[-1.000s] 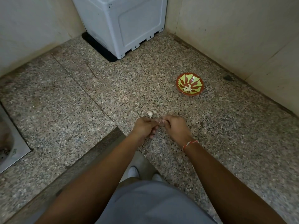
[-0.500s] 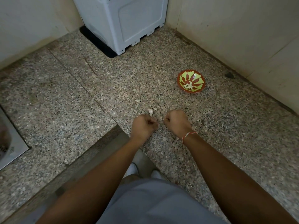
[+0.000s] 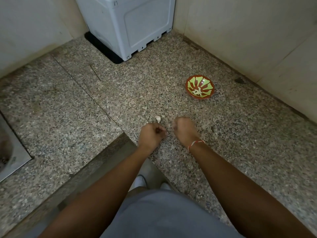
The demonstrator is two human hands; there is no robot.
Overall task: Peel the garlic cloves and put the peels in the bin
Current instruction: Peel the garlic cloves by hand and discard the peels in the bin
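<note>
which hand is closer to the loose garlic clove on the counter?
Left. The left hand sits just below the garlic clove, nearly touching it. The right hand is off to the clove's right, across a gap.

The speckled granite countertop [image 3: 240, 143] looked polished, the red-and-green bowl [image 3: 199, 87] glossy, the grey appliance casing [image 3: 130, 23] smooth matt plastic, the sink [image 3: 10, 152] dull steel.

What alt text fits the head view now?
Two curled bare hands, left hand and right hand, hover apart over a speckled granite counter, just behind a white unpeeled garlic clove. A red-and-green patterned bowl sits further right.
</note>
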